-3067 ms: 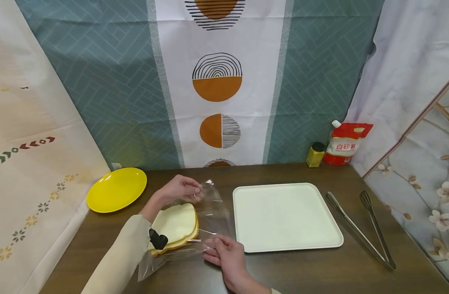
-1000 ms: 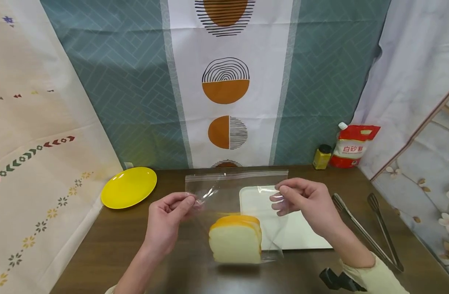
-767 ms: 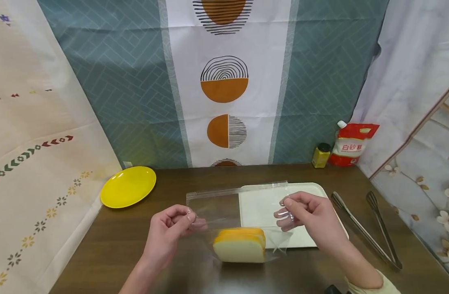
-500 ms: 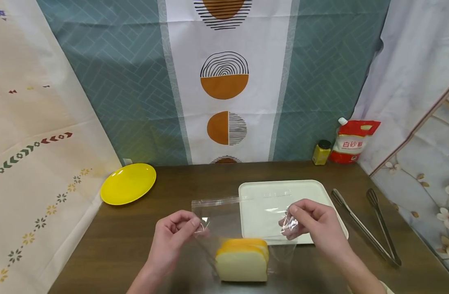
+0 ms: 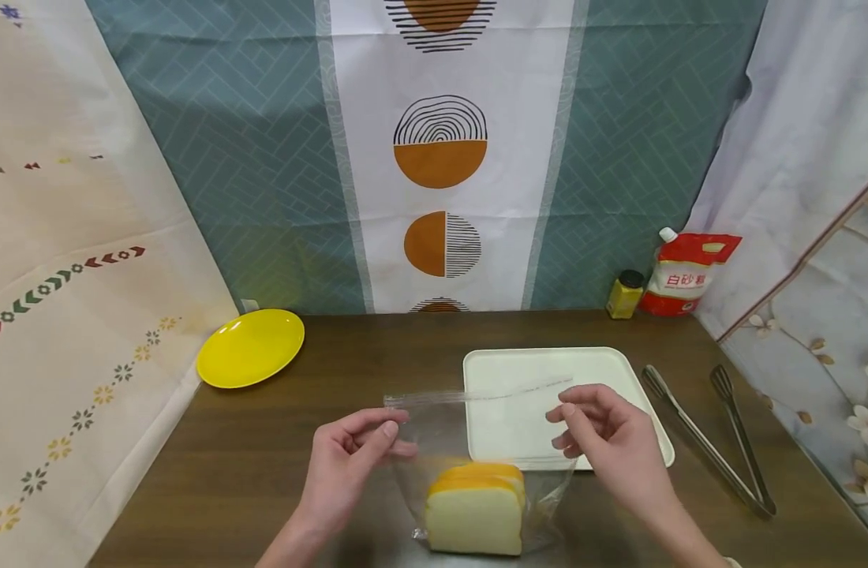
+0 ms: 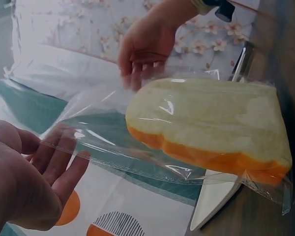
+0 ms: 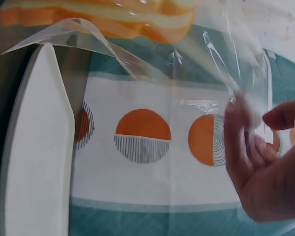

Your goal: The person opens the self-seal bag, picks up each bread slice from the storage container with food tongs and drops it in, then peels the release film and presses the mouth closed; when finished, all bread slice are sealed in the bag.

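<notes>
At least two sandwich-bread slices (image 5: 474, 522) stand upright on edge inside one clear zip bag (image 5: 439, 440), nearest the viewer; the exact count is hidden behind the front slice, and I cannot tell whether they rest on the tabletop. Two hands flank the bag's mouth. The left hand (image 5: 349, 461) has its fingers at the left side, some seen through film; whether the thumb pinches it I cannot tell. The right hand (image 5: 616, 448) is loose at the right side, thumb and fingertips apart, slightly blurred in the right wrist view.

Just beyond lies one white tray (image 5: 597, 369), partly behind bag and right hand. To its right is one pair of metal tongs (image 5: 763, 505), arms spread. One yellow plate (image 5: 251, 349) sits back left on the dark wooden table (image 5: 263, 450), whose near edge is cut off. Back right, one black-lidded yellow jar (image 5: 625, 296) stands beside one red-and-white sugar pouch (image 5: 681, 276), its small print unreadable. Patterned cloths (image 5: 263, 158) hang behind.
</notes>
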The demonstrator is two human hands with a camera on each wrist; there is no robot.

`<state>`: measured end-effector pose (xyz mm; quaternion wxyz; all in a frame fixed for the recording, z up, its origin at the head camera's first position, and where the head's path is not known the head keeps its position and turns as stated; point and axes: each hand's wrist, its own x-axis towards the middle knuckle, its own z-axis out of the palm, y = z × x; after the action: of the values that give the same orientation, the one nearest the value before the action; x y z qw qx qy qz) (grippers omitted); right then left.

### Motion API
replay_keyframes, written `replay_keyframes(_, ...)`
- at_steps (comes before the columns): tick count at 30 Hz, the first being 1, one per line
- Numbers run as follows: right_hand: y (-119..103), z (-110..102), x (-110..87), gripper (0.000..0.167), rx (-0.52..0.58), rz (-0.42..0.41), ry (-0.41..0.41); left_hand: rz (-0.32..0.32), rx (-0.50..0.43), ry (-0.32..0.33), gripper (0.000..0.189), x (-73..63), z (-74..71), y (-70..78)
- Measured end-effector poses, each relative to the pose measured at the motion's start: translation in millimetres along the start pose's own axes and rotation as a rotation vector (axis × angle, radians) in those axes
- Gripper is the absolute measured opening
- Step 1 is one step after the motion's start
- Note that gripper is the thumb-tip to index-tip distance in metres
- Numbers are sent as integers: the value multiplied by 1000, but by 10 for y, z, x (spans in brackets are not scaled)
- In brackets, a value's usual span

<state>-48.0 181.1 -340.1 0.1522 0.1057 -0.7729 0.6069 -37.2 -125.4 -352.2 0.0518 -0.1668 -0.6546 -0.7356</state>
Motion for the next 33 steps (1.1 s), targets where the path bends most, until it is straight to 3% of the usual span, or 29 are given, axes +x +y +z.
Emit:
replay_keyframes(3, 37, 80, 33, 27, -171, -243, 145, 15, 51, 6, 19, 0, 20, -11)
replay_keyframes(7, -34, 239, 73, 27, -298, -584, 311, 10, 98, 23, 18, -1, 44, -12)
replay_keyframes(10, -210, 446, 80, 27, -281, -800, 301, -45, 133, 58, 16, 0, 63, 8)
replay_keyframes(13, -356, 677, 77, 27, -239, -953, 201, -72, 152, 74, 14, 2, 78, 30)
replay_keyframes(15, -403, 806, 76, 22, -224, -994, 122, -60, 153, 68, 14, 5, 81, 32)
replay_keyframes(18, -423, 942, 68, 20, -277, -977, 58, -6, 135, 51, 14, 1, 90, 33)
replay_keyframes(23, -442, 1046, 74, 21, -379, -925, 64, 124, 133, 8, 16, -10, 105, 19)
replay_keyframes(33, -453, 1081, 119, 20, -384, -940, 14, 371, 184, -35, 30, -5, 164, -46)
